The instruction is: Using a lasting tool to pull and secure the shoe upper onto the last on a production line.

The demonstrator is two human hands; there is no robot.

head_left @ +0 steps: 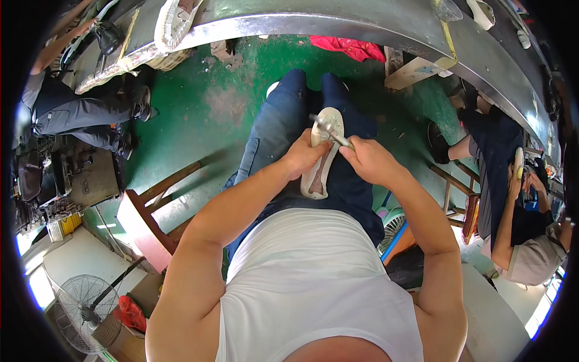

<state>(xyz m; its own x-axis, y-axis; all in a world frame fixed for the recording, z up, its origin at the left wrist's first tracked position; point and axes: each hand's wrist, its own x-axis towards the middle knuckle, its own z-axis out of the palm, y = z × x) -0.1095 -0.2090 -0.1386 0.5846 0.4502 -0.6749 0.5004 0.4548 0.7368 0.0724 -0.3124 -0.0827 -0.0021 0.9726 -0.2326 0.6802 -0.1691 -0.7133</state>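
Note:
A whitish shoe with a pinkish-brown strip along its middle lies lengthwise over my lap, its rounded end away from me. My left hand is wrapped round its left side, the thumb reaching onto the face turned up. My right hand grips the short handle of a hammer. The metal hammer head is over the far part of the shoe, close to my left thumb. Whether the head touches the shoe I cannot tell.
A metal-edged bench curves across the far side, with a pale shoe on it. Red cloth lies beneath. Wooden stools and a standing fan are near. A co-worker's hands hold another shoe at right; another person's legs show left.

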